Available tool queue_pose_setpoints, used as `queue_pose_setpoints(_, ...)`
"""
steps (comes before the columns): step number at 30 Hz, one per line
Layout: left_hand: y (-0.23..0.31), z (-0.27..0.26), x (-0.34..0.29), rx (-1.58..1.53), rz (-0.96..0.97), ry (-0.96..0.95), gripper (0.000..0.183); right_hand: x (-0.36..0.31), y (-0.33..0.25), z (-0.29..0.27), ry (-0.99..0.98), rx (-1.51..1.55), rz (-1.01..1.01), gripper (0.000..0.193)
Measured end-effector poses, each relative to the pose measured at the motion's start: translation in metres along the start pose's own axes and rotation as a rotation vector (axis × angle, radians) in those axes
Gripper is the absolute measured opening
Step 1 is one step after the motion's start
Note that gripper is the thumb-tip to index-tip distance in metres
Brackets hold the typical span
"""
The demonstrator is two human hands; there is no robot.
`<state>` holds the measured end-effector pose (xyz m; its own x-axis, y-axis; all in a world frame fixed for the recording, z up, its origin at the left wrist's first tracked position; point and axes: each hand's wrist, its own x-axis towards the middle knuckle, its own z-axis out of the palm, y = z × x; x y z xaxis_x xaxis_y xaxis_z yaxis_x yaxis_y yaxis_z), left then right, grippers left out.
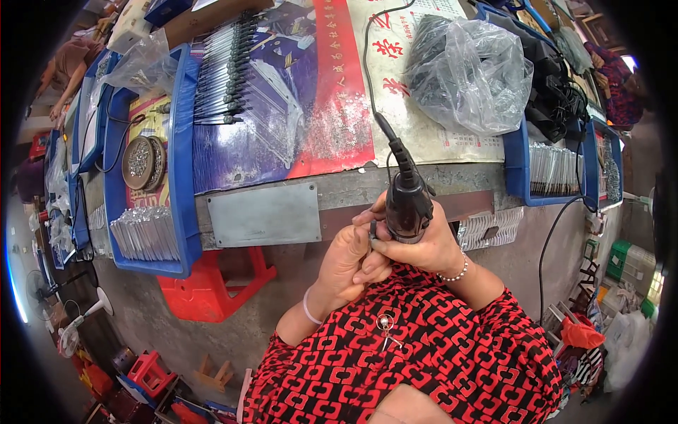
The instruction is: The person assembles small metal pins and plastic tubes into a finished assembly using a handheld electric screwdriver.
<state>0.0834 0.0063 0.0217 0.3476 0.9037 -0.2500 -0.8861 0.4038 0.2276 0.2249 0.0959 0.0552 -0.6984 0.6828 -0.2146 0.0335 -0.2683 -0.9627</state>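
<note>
A black corded power tool, shaped like an electric screwdriver, is gripped in my right hand in front of my chest. Its cord end points away from me, toward the bench. My left hand meets the right one at the tool's near end, fingers curled and pinching a small dark piece. Fingers cover most of that piece, so its kind cannot be made out. The tool's tip is hidden too.
On the bench lie a row of dark-tipped slender rods and a clear bag of dark parts. Blue trays hold silvery strips and a round dish of small metal pieces. A grey metal plate lines the edge; a red stool stands below.
</note>
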Motion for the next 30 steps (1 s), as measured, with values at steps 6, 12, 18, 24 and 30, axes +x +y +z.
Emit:
queue_pose_setpoints(6, -0.001, -0.001, 0.001, -0.224, -0.054, -0.036, 0.042, -0.002, 0.021, -0.003, 0.004, 0.244, -0.023, 0.049)
queue_pose_setpoints(12, -0.001, -0.006, 0.005, -0.383, -0.050, -0.185, 0.046, -0.002, 0.009, 0.003, 0.079, 0.328, -0.022, 0.047)
queue_pose_setpoints(18, 0.000, -0.014, 0.005, -0.316, 0.064, -0.218, 0.041, -0.012, 0.006, -0.011, 0.085, 0.209, -0.116, 0.051)
queue_pose_setpoints(24, 0.012, -0.029, -0.019, 0.119, 0.314, 0.110, 0.030, -0.025, -0.001, -0.020, 0.119, 0.100, -0.144, 0.051)
queue_pose_setpoints(30, -0.019, -0.039, -0.043, 0.736, 0.365, 0.636, 0.010, -0.028, 0.009, -0.019, 0.127, 0.095, -0.232, 0.052)
